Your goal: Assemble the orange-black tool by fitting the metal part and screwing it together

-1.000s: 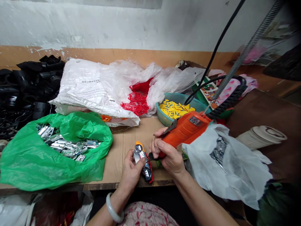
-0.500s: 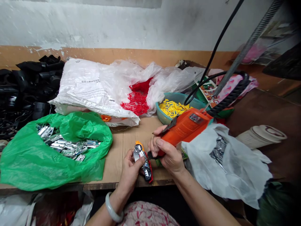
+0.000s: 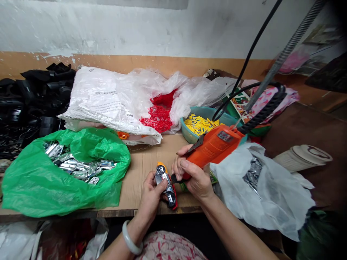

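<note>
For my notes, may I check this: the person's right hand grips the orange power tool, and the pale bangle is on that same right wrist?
No: the pale bangle is on the left wrist, not the right, as the head view shows. The right hand does grip the orange power tool.

Workbench: plastic bag holding metal strips at left end, white sack behind, basin of cut pieces back right, crumpled bag at right end, power tool over middle.
</note>
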`<state>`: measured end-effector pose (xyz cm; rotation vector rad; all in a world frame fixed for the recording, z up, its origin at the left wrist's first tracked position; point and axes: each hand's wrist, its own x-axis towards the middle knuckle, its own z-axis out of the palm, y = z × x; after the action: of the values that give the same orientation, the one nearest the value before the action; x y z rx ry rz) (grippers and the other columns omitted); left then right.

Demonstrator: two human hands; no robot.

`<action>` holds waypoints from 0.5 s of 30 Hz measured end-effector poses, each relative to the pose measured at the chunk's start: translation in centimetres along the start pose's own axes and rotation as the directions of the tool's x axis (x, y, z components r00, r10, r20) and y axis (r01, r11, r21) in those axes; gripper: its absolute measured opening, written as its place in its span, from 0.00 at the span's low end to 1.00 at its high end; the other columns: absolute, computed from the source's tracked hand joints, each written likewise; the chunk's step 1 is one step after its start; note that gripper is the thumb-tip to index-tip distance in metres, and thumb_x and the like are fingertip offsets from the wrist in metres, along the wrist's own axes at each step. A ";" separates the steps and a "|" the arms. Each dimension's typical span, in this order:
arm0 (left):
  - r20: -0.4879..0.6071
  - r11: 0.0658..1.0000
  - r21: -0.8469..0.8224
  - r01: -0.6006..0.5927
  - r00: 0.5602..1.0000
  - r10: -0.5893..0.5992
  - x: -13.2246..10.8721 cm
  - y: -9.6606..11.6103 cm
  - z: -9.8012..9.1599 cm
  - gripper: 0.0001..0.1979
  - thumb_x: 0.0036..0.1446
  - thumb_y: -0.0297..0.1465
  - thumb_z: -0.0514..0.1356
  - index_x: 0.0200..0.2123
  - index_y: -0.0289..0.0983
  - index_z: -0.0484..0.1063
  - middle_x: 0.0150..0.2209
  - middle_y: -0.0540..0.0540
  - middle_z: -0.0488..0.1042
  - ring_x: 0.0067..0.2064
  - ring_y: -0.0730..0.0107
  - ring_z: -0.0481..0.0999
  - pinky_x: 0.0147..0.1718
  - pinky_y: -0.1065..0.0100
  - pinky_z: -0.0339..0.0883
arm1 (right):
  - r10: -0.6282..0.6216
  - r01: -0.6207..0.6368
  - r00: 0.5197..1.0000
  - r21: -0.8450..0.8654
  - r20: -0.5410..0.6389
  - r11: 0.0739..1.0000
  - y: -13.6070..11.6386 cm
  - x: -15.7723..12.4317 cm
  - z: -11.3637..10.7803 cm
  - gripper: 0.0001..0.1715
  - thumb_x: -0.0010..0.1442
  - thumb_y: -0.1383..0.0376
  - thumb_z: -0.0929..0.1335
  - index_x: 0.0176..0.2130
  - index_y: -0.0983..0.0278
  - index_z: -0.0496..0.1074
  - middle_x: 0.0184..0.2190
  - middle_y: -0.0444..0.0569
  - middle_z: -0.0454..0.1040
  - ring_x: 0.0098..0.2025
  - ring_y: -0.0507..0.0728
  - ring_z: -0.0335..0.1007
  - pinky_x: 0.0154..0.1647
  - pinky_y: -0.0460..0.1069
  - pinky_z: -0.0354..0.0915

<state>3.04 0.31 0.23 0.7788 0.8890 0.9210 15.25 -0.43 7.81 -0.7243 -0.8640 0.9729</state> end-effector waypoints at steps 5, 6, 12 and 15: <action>0.009 1.000 -0.007 -0.007 1.000 0.007 0.0 0.0 0.0 0.25 0.42 0.43 0.73 0.38 0.37 0.69 0.28 0.52 0.72 0.24 0.74 0.69 0.19 0.75 0.63 | 0.007 -0.007 1.000 -0.021 -0.007 1.000 0.0 0.1 0.0 0.13 0.56 0.61 0.71 0.40 0.61 0.68 0.16 0.36 0.64 0.16 0.52 0.59 0.21 0.49 0.59; 0.005 1.000 -0.008 -0.003 1.000 0.003 -0.1 0.0 0.0 0.25 0.42 0.43 0.73 0.38 0.37 0.69 0.28 0.52 0.72 0.24 0.74 0.69 0.18 0.75 0.63 | 0.009 -0.009 1.000 -0.023 -0.007 1.000 0.0 0.1 0.0 0.13 0.56 0.60 0.71 0.40 0.61 0.68 0.16 0.36 0.63 0.16 0.52 0.59 0.21 0.50 0.60; 0.000 1.000 -0.008 0.009 1.000 -0.009 0.0 0.0 0.1 0.25 0.41 0.44 0.73 0.37 0.37 0.69 0.27 0.52 0.72 0.24 0.73 0.69 0.18 0.75 0.63 | 0.012 -0.012 1.000 -0.037 -0.002 0.999 0.2 0.4 -0.1 0.14 0.56 0.60 0.72 0.41 0.61 0.68 0.16 0.36 0.63 0.16 0.52 0.59 0.21 0.49 0.60; 0.006 1.000 -0.010 0.006 1.000 -0.005 0.0 -0.1 0.1 0.25 0.42 0.44 0.73 0.37 0.37 0.68 0.27 0.52 0.71 0.24 0.74 0.68 0.18 0.76 0.63 | 0.009 -0.009 1.000 -0.028 0.009 1.000 0.3 0.4 -0.2 0.13 0.56 0.60 0.72 0.40 0.61 0.68 0.16 0.36 0.63 0.16 0.52 0.59 0.21 0.49 0.59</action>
<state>3.17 0.29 0.19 0.7700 0.8801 0.9171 15.38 0.02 7.60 -0.7490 -0.8844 0.9742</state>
